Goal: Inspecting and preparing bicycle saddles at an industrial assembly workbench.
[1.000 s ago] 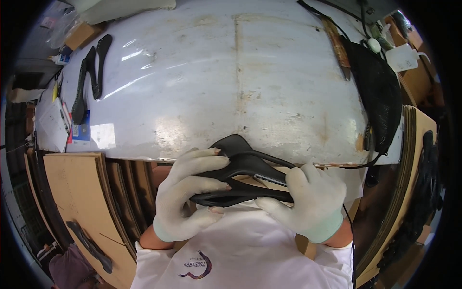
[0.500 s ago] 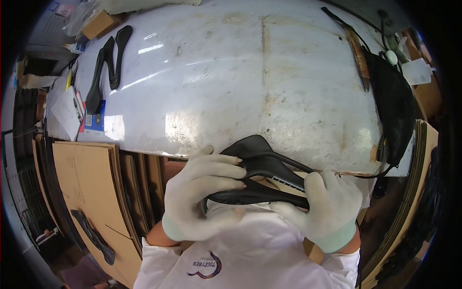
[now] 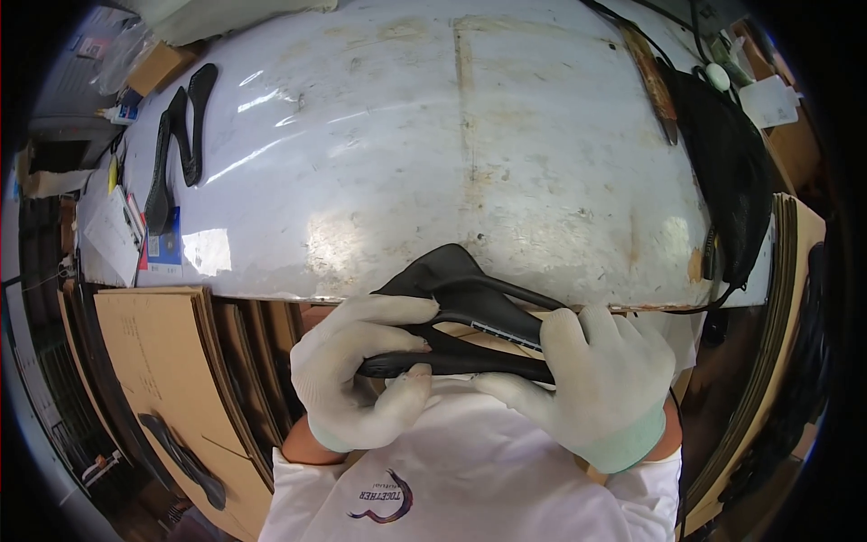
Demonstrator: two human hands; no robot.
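Over the table's near edge I hold a black bicycle saddle (image 3: 465, 303) between both hands, which wear white gloves. It has a long central opening and a pale marked strip along one inner edge. My left hand (image 3: 348, 370) is closed on the wide end, fingers curled over it and the thumb against the near side. Around the narrow end my right hand (image 3: 610, 384) is closed, its fingers covering the tip. The saddle's underside is hidden.
A white, stained table (image 3: 379, 163) spreads ahead. At its left lie black saddle-like parts (image 3: 181, 135) near papers (image 3: 113, 235). A black bag (image 3: 722, 172) and a brown-handled tool (image 3: 655, 86) are at the right. Cardboard sheets (image 3: 153, 361) stand below left, with a black part (image 3: 185, 461) on them.
The saddle and both hands have shifted slightly left in the view. My left fingers and thumb have closed further around the near side of its wide end. The whole view has shifted a little.
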